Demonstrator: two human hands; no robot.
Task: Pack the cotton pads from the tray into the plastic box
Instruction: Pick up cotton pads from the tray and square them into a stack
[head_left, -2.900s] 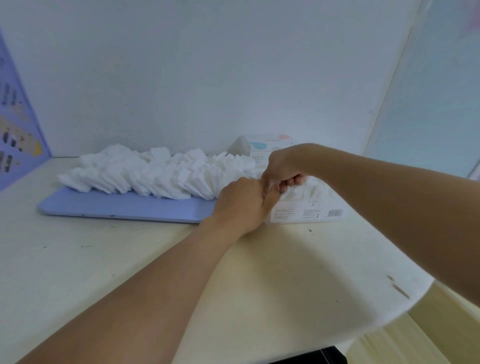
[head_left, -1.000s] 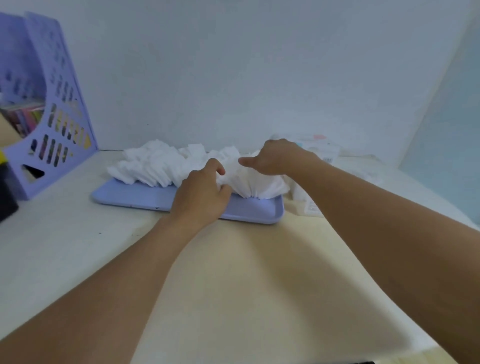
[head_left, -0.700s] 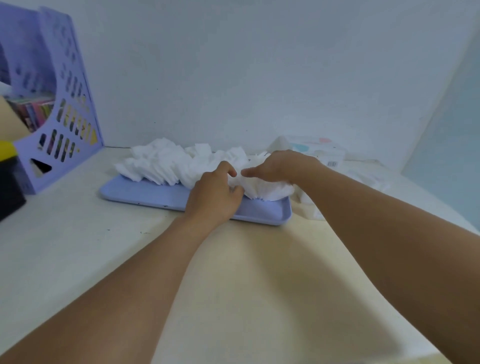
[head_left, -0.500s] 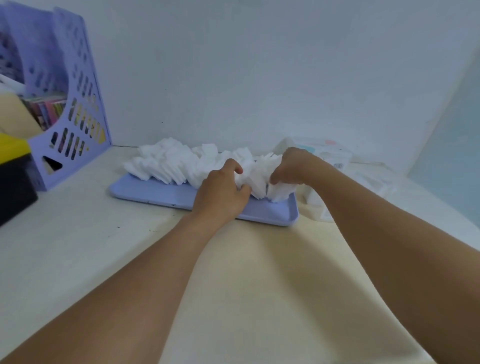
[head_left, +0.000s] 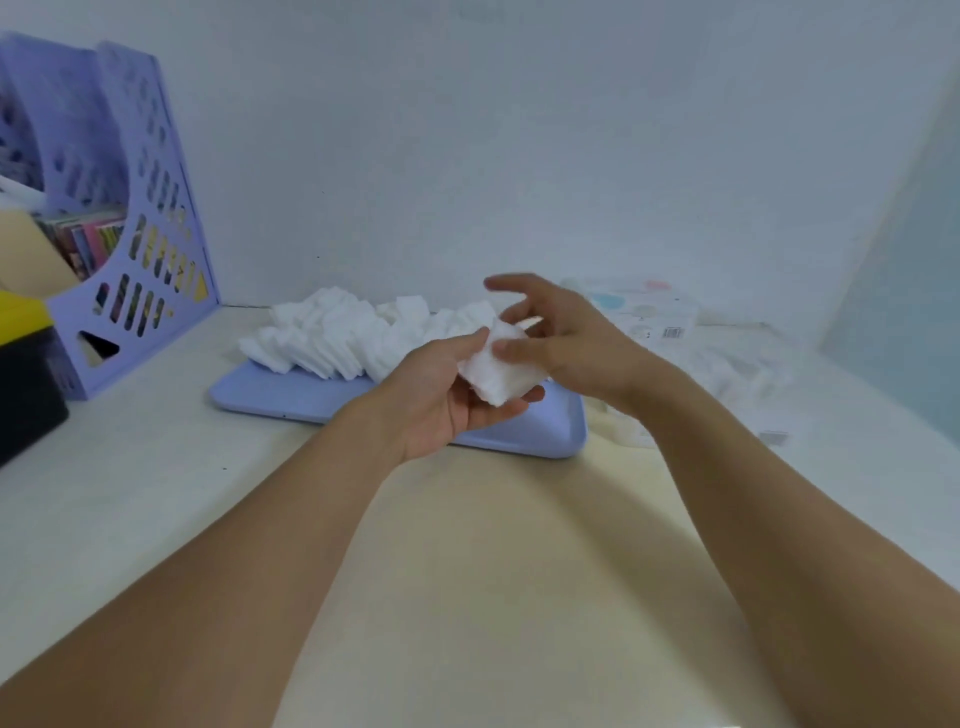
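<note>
A lavender tray lies on the table and carries a row of white cotton pads. Above the tray's right end, my left hand is turned palm up and holds a small stack of cotton pads between thumb and fingers. My right hand touches the stack's right side with its thumb, its fingers spread above. The clear plastic box stands to the right of the tray, partly hidden behind my right forearm, with white pads inside.
A purple file holder with books stands at the back left. A black and yellow object sits at the left edge. A printed lid or packet lies behind my right hand. The white wall runs close behind the tray.
Both hands were pressing pads together on the tray. Now my left hand has lifted a small stack off the tray's right end and turned palm up, and my right hand has opened.
</note>
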